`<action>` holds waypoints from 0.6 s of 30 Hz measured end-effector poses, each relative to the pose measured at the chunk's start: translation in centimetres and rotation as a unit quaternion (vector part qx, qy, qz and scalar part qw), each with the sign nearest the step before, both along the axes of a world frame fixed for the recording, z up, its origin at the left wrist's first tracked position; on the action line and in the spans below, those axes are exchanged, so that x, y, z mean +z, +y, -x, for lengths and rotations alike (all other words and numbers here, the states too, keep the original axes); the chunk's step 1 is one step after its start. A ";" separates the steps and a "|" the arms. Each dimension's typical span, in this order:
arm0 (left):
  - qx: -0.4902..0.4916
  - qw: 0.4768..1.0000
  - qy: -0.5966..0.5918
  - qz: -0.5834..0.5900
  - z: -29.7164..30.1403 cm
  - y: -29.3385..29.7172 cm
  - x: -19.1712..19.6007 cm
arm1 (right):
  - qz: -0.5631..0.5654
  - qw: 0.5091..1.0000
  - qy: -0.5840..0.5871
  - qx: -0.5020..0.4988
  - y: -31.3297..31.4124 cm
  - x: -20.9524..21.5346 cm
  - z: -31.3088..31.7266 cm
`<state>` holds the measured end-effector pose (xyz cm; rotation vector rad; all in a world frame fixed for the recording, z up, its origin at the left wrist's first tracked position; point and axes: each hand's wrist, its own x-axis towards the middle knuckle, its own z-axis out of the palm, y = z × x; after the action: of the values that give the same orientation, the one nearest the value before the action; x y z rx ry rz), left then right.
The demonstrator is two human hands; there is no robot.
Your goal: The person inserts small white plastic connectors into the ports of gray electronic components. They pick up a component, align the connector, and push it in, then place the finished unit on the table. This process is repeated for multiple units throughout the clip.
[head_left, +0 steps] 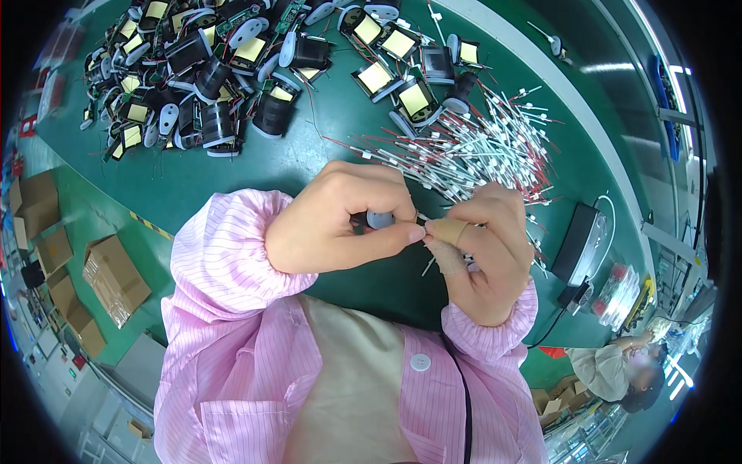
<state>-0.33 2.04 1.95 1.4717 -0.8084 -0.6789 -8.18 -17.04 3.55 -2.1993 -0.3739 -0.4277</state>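
In front of my chest, my left hand (pixel 340 220) is closed around a small black part with a grey end cap (pixel 379 220); the fingers hide most of it. It resembles the black parts on the table. My right hand (pixel 487 240) is pinched closed against the left fingertips, on what looks like a thin wire whose length is mostly hidden. Tan tape wraps a finger and the thumb of that hand. Just beyond it spreads a heap of short white and red wires (pixel 487 147) with white connectors.
Black parts with grey caps and yellow pads (pixel 216 124) cover the far left of the green table (pixel 309 155); several more lie at far centre. A black box (pixel 578 243) with a cable stands to the right. Cardboard boxes (pixel 116 278) lie on the floor at left. Another person (pixel 610 367) sits at lower right.
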 end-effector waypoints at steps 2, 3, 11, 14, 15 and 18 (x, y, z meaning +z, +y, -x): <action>0.002 1.000 -0.007 0.016 0.1 -0.1 -0.2 | 0.008 1.000 -0.008 0.007 0.0 0.1 0.1; 0.003 1.000 -0.003 0.020 0.2 -0.3 -0.3 | 0.013 1.000 -0.015 0.005 0.0 -0.1 0.2; -0.011 0.999 0.003 0.030 0.0 0.0 -0.3 | 0.082 0.996 -0.029 0.007 -1.4 0.8 0.4; 0.018 0.998 0.002 0.062 -0.2 0.2 -0.3 | 0.088 0.995 -0.040 -0.009 -2.2 0.8 0.4; 0.028 0.996 0.010 0.084 -0.1 0.1 -0.4 | 0.049 0.998 -0.014 -0.037 -2.2 0.9 0.3; 0.064 0.990 0.015 0.125 0.2 -0.1 -0.6 | -0.134 0.980 0.103 -0.109 -2.0 0.9 0.4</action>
<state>-0.54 1.93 1.39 1.2716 -0.7401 -0.4832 -8.56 -19.04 4.49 -2.0024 0.0367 -0.3414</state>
